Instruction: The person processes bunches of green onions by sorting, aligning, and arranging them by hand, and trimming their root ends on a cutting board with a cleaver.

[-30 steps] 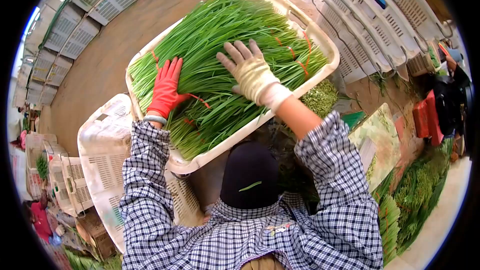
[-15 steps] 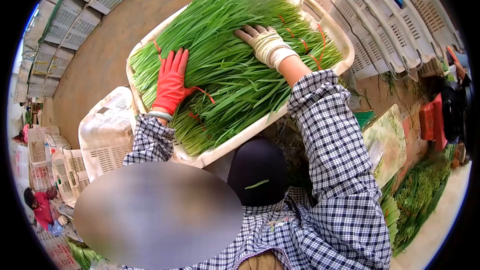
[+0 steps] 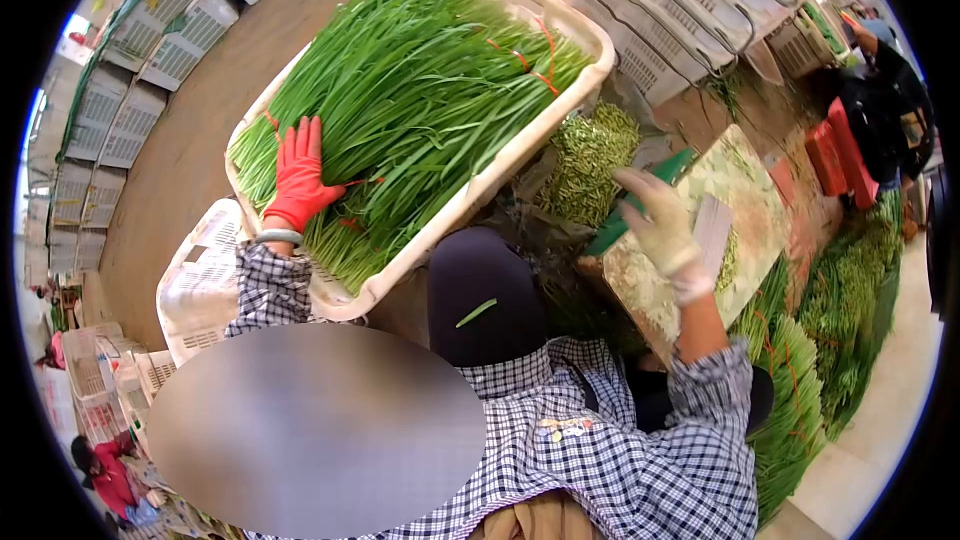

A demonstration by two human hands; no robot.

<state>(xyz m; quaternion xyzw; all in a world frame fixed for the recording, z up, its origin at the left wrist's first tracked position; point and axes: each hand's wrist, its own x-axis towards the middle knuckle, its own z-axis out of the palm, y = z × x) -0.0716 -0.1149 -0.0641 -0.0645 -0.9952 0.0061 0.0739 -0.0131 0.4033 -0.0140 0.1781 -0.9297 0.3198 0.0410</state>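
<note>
My left hand (image 3: 302, 178), in a red glove, lies flat with fingers stretched on long green chives (image 3: 400, 90) at the left side of a white plastic crate (image 3: 470, 198). Orange-red bands tie the chives in bunches. My right hand (image 3: 662, 225), in a pale glove, is blurred by motion over a worn board (image 3: 755, 175); its fingers look apart and I see nothing in them. Just beside that hand, a grey flat rectangular piece (image 3: 711, 232) rests on the board. Beyond the fingertips is a heap of short cut green bits (image 3: 597, 152).
Banded green bunches (image 3: 785, 380) lie on the right. Stacked white crates stand at upper right (image 3: 650, 15) and along the left (image 3: 165, 50). Another white crate (image 3: 200, 285) adjoins the full one. Red objects (image 3: 835, 155) and a person (image 3: 890, 110) are at far right; another person (image 3: 110, 470) is at lower left.
My right hand has left the chives and swung right and down to the board. My left hand stays on the chives. The view has shifted, showing more of the right side.
</note>
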